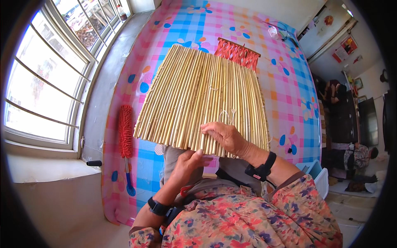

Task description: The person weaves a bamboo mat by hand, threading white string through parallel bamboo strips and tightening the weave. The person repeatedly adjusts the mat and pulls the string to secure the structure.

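Observation:
A stiff mat of pale yellow stalks (198, 95), bound side by side, lies across my lap and reaches away over the patterned cover. My left hand (188, 165) is at its near edge, thumb up against the stalk ends and the other fingers curled partly out of sight. On the mat's top face, near the same edge, rests my right hand (227, 137). Its fingers are bent and pressed together over the stalks; whatever is between them is too small to make out. A loose loop of pale thread (226, 117) stands up just beyond it.
A pink and blue checked cover (285, 107) spreads around the mat. A red bristly brush (126, 132) lies left; a red lattice piece (237, 53) sits behind. Right are a pale blue plastic bin (318, 180) and, farther off, a person (357, 156). A barred window (45, 78) borders the left.

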`<control>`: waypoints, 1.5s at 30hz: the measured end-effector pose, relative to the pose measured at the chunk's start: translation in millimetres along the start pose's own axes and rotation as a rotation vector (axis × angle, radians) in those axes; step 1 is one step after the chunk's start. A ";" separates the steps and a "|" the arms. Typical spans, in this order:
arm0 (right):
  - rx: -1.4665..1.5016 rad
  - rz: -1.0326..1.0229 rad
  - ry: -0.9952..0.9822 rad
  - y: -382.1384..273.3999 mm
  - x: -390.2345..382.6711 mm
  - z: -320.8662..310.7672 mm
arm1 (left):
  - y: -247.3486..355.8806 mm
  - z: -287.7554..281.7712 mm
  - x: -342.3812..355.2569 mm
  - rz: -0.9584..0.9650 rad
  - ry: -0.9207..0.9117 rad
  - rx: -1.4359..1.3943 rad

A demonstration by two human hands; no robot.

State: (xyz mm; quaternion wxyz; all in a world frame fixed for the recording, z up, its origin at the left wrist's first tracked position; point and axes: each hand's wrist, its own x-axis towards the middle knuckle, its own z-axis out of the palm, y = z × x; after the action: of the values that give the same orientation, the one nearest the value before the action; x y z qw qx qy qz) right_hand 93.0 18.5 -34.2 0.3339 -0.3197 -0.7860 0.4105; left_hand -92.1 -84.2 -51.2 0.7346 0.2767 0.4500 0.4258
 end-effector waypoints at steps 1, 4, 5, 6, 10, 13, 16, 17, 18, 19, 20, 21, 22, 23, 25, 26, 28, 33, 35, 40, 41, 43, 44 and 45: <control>0.027 0.041 -0.008 -0.9 1.3 -0.8 | 5.4 -3.8 -7.1 -0.078 -0.040 0.133; 0.081 0.067 -0.026 -2.6 4.5 -1.9 | 19.0 -11.0 -37.2 0.577 0.084 1.145; 0.104 0.062 -0.022 -2.5 5.4 -1.4 | 23.6 -13.5 -40.9 0.762 0.112 1.362; 0.090 0.088 -0.035 -2.8 4.7 -1.4 | 26.4 -14.2 -39.7 0.948 0.156 1.418; 0.089 0.100 -0.027 -1.5 4.5 -1.4 | 30.7 -16.0 -12.8 1.131 0.099 1.738; 0.083 0.096 -0.008 0.1 6.7 -2.3 | 27.6 -18.6 13.6 1.242 0.062 1.834; 0.100 0.138 -0.008 0.6 9.6 -3.6 | 24.6 -21.3 29.6 1.269 0.104 1.832; 0.113 0.171 -0.021 0.9 10.5 -4.5 | 24.4 -21.7 33.0 1.280 0.122 1.832; 0.131 0.198 -0.025 1.3 11.3 -5.9 | 24.8 -21.7 36.3 1.299 0.137 1.840; 0.130 0.212 -0.035 1.8 11.7 -6.9 | 25.0 -21.2 38.9 1.316 0.153 1.847; 0.135 0.216 -0.036 2.5 12.4 -8.0 | 25.9 -20.6 41.2 1.320 0.167 1.870; 0.149 0.197 -0.039 3.3 13.2 -8.8 | 27.4 -20.2 43.1 1.346 0.152 1.845; 0.186 0.204 -0.036 4.1 14.0 -9.6 | 29.1 -20.0 44.3 1.357 0.134 1.835; 0.217 0.242 -0.032 4.7 14.7 -10.4 | 30.6 -20.0 44.7 1.348 0.117 1.834; 0.302 0.258 -0.022 4.7 17.0 -12.3 | 33.8 -19.6 44.4 1.381 0.088 1.798; 0.289 0.262 -0.012 3.7 18.2 -14.3 | 35.6 -19.4 44.4 1.375 0.073 1.792; 0.270 0.257 0.021 -2.2 19.7 -20.5 | 38.7 -18.1 43.4 1.389 0.052 1.797; 0.096 0.199 0.073 -35.4 19.7 -68.1 | 52.2 -10.4 39.7 1.380 -0.001 1.792; -0.231 0.080 0.004 -53.6 15.6 -88.2 | 58.8 -3.3 36.2 1.385 -0.019 1.776; -0.299 0.046 -0.238 -82.7 9.4 -110.9 | 81.0 10.7 28.3 1.331 -0.031 1.747; -0.341 0.018 -0.285 -85.4 7.7 -110.6 | 84.3 11.6 26.3 1.279 -0.044 1.762; -0.405 0.000 -0.375 -88.1 5.5 -108.8 | 84.3 14.5 18.9 1.296 -0.127 1.789; -0.421 -0.049 -0.391 -88.8 4.5 -108.0 | 82.1 15.7 14.9 1.290 -0.170 1.802; -0.417 -0.047 -0.407 -89.1 3.8 -106.9 | 78.0 16.7 10.2 1.338 -0.160 1.789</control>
State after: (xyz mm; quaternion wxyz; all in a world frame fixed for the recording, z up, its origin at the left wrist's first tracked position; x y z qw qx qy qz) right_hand 154.7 26.8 90.4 0.1056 -0.2743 -0.9114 0.2880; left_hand -104.1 -37.9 13.5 -0.0786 0.9180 0.3062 0.2392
